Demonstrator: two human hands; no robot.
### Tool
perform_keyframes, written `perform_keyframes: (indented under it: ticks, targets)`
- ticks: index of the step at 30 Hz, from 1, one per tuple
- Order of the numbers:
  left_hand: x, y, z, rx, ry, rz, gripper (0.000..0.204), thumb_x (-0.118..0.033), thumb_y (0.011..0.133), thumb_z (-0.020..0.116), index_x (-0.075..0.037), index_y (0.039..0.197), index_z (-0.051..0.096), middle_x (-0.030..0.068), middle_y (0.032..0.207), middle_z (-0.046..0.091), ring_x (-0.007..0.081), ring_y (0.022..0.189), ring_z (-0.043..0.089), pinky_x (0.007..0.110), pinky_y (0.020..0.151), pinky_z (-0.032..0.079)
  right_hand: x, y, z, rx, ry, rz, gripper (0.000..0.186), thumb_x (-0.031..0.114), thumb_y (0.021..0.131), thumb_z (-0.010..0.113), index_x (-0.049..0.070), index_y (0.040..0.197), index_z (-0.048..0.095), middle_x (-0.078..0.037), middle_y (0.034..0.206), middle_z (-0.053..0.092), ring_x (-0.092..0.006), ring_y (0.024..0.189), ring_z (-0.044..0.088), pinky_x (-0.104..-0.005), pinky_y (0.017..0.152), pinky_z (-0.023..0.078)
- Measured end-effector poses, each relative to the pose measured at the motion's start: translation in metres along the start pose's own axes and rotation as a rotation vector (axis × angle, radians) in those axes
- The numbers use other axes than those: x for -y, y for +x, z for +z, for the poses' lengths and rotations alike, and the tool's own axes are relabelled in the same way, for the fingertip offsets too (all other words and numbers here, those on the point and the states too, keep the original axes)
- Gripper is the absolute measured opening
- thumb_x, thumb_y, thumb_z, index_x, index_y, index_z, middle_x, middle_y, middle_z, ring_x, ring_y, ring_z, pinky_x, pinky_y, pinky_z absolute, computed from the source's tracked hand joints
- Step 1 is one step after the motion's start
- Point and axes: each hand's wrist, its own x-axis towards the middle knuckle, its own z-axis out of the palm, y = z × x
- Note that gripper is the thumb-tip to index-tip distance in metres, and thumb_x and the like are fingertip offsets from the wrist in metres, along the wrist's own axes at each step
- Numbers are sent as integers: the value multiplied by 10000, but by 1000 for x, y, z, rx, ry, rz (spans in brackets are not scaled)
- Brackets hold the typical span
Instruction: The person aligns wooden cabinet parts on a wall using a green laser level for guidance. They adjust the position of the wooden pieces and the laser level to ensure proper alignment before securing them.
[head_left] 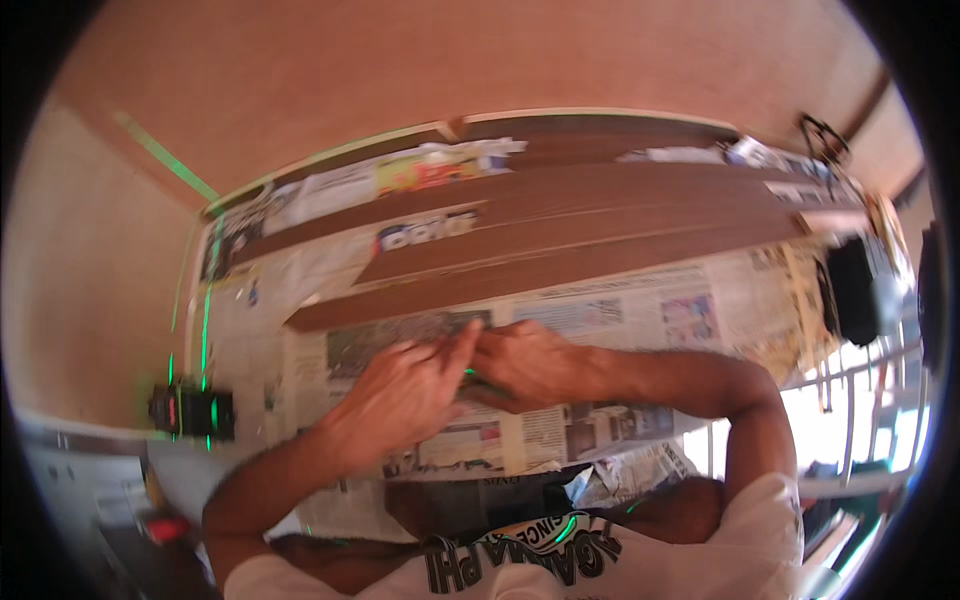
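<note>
My left hand (405,390) and my right hand (525,362) meet near the middle of the view, above a surface covered with newspaper (640,320). Both are a little smeared by motion. The right hand's fingers are curled closed. Those of the left are drawn together against it, thumb side up. Whatever lies between them is mostly hidden; only a small green glint shows there. Just beyond the hands lies the nearest long brown board (480,275), apart from them.
More brown boards (620,195) lie behind on the newspaper, up to a plain wall (480,60). At left stands a black laser level (195,412) casting green lines. A black object (855,290) sits at right, near a metal railing (850,420).
</note>
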Motion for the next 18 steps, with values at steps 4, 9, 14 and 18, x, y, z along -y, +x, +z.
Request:
perform_keyframes:
  ticks: [4, 9, 14, 18]
  targets:
    - [1, -10, 9, 17, 19, -40, 1010, -352, 845, 815, 149, 1555, 299, 274, 1172, 714, 364, 1115, 706, 406, 983, 550, 4, 7, 6, -36, -22, -47, 481, 324, 919, 746, -73, 1163, 629, -236, 966, 698, -380, 804, 734, -444, 685, 613]
    - [0, -8, 16, 7, -14, -60, 973, -356, 837, 818, 170, 1514, 359, 290, 1173, 718, 361, 1105, 717, 406, 978, 557, 13, 6, -8, -2, 21, 38, 498, 304, 885, 784, -59, 1196, 646, -220, 952, 682, -380, 764, 716, -448, 672, 602]
    - [1, -5, 21, -23, -12, -51, 958, -370, 832, 822, 181, 1490, 395, 287, 1153, 728, 354, 1082, 729, 405, 957, 566, 12, 7, -13, -3, -15, 9, 478, 313, 923, 751, -73, 1178, 629, -225, 939, 698, -372, 739, 730, -439, 640, 609]
    - [1, -3, 18, -23, 2, -40, 970, -372, 820, 829, 185, 1486, 399, 283, 1116, 736, 353, 1065, 735, 406, 938, 575, 8, 6, -12, -19, -7, -4, 469, 310, 925, 750, -73, 1166, 631, -227, 935, 699, -373, 722, 726, -440, 632, 609]
